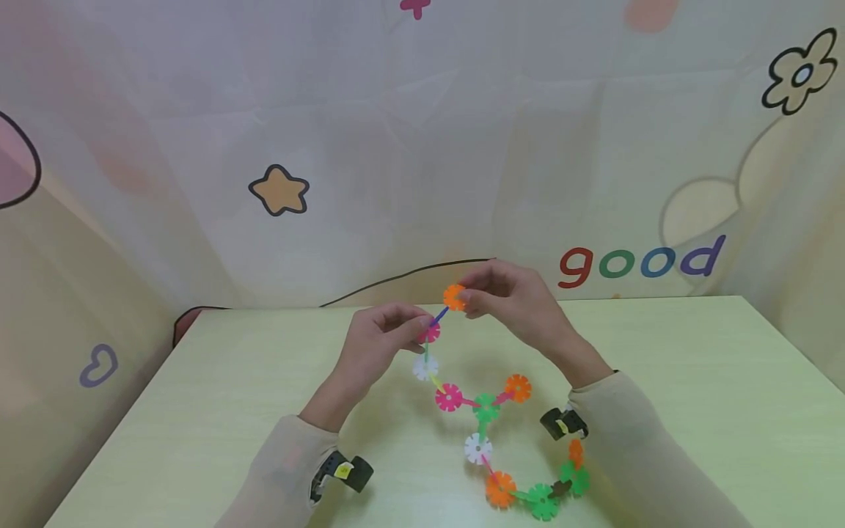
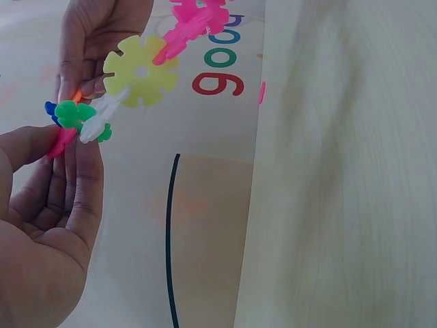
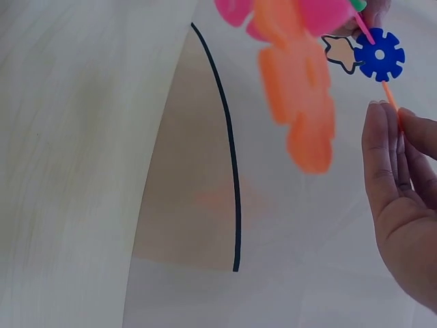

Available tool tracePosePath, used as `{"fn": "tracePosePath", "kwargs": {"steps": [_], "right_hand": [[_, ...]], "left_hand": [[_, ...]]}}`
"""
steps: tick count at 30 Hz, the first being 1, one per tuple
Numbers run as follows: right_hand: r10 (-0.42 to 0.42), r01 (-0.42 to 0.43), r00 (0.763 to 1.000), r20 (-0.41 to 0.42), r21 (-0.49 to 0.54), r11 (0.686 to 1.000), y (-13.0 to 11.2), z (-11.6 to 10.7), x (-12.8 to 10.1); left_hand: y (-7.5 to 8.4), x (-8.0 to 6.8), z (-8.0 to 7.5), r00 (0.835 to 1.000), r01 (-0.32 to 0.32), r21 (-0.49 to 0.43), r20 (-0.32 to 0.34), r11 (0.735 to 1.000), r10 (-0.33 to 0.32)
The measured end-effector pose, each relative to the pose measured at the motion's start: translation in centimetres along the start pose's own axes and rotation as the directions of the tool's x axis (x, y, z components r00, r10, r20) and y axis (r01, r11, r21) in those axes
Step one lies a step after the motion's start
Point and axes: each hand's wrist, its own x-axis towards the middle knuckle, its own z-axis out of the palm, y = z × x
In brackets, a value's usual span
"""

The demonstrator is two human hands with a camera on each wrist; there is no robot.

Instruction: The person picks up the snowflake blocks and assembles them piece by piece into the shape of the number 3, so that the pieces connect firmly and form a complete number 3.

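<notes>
A chain of plastic snowflake discs point(image 1: 486, 408) in pink, white, green and orange runs from my hands down onto the pale green table point(image 1: 693, 381). My left hand point(image 1: 422, 326) pinches the pink disc point(image 1: 429, 334) at the chain's top. My right hand point(image 1: 465, 297) pinches an orange disc point(image 1: 454, 296) just above and to the right of it. A small blue piece point(image 1: 439, 317) sits between the two discs. The left wrist view shows my left fingers point(image 2: 78, 178) on a pink piece point(image 2: 61, 140), next to a green disc point(image 2: 74, 113) and a yellow-green disc point(image 2: 140, 70). In the right wrist view a blue disc point(image 3: 379, 54) shows above my right fingers point(image 3: 392, 164).
A curtain printed with a star point(image 1: 280, 191) and the word "good" point(image 1: 640, 262) hangs behind the table. The chain's lower loop point(image 1: 543, 501) lies near the front edge, under my right forearm. Black wrist-worn cameras point(image 1: 343, 471) sit on both sleeves.
</notes>
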Motion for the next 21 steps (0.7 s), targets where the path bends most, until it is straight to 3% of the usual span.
{"fn": "tracePosePath", "kwargs": {"steps": [16, 21], "right_hand": [[0.011, -0.011, 1.000, -0.003, -0.005, 1.000, -0.15, 0.01, -0.10], [-0.015, 0.015, 1.000, 0.004, 0.038, 0.999, -0.21, 0.47, -0.02]], "left_hand": [[-0.06, 0.00, -0.04, 1.000, 0.009, -0.005, -0.001, 1.000, -0.009], [-0.09, 0.00, -0.03, 1.000, 0.004, -0.002, -0.007, 1.000, -0.004]]}}
